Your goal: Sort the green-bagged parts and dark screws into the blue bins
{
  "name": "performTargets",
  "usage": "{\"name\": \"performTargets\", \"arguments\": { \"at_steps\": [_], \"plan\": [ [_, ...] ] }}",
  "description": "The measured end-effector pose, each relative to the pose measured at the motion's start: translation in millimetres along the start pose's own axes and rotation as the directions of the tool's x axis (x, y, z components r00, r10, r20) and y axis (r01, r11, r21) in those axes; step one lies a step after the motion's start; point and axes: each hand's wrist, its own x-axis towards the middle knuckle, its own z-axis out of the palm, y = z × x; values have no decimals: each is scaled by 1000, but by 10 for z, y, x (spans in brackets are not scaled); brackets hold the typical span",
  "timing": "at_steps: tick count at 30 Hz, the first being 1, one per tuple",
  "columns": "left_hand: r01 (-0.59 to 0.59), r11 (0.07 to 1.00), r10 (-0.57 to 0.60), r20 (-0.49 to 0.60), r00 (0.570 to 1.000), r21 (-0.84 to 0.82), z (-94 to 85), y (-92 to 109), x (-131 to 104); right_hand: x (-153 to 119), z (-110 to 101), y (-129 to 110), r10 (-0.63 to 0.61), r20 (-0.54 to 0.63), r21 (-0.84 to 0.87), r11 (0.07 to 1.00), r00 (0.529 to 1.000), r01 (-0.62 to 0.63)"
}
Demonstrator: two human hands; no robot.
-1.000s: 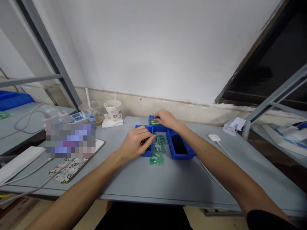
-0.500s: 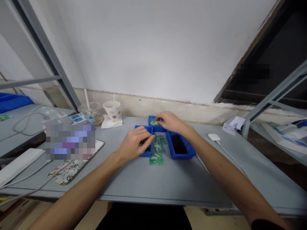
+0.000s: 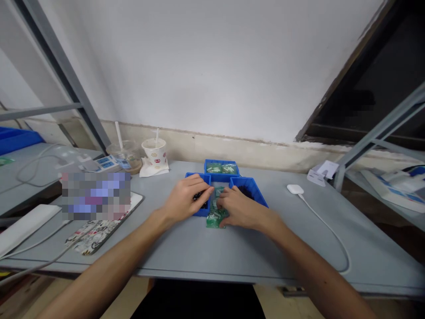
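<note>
Left hand (image 3: 187,197) hung over left blue bin (image 3: 206,178), covering part of its dark contents; anything pinched was hidden, grip unclear; right hand (image 3: 244,208), fingers curled, was at green packets (image 3: 214,219) between the bins, blocking some of them and right blue bin (image 3: 260,196); couldn't tell whether it grasped any; rear blue bin (image 3: 222,178) was unobstructed.

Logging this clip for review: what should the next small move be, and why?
Probably the right hand should gently close its thumb and fingers on one of the green packets between the side bins: thumb and fingers are spread right at them, while the left hand sits over the left blue bin.
</note>
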Motion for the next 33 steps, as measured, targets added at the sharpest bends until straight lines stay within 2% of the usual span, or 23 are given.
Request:
{"name": "performTargets", "arguments": {
  "at_steps": [4,6,8,11,14,18,20,26,30,33],
  "plan": [
    [-12,1000,12,15,1000,-6,15,-12,-7,-43,-60,11,51,84,40,998,995,-54],
    [-15,1000,16,16,1000,-12,20,-18,-11,-68,-121,36,74,88,111,990,993,-84],
    [-20,999,21,23,1000,-26,16,-17,-14,-89,-194,69,92,38,188,977,995,-97],
    [-14,999,16,45,999,-41,-2,-3,-17,-106,-294,101,137,-119,255,961,983,-103],
    [-33,999,34,47,998,-23,-12,14,-14,-109,-343,74,151,-298,283,957,942,-64],
    [-88,996,88,29,996,-24,12,11,-7,-104,-315,-11,85,-475,260,964,876,47],
    [-100,994,101,17,995,-34,23,1,-8,-96,-274,-37,52,-506,218,973,861,69],
    [-79,996,80,14,997,-28,5,22,-15,-60,-173,-61,-31,-461,106,990,887,90],
    [-41,999,41,-4,999,-28,20,41,-28,-59,-167,-77,10,-504,141,987,864,71],
    [2,999,-5,-92,996,-35,54,20,-55,-65,-121,-87,80,-570,167,986,818,20]
  ]
}}
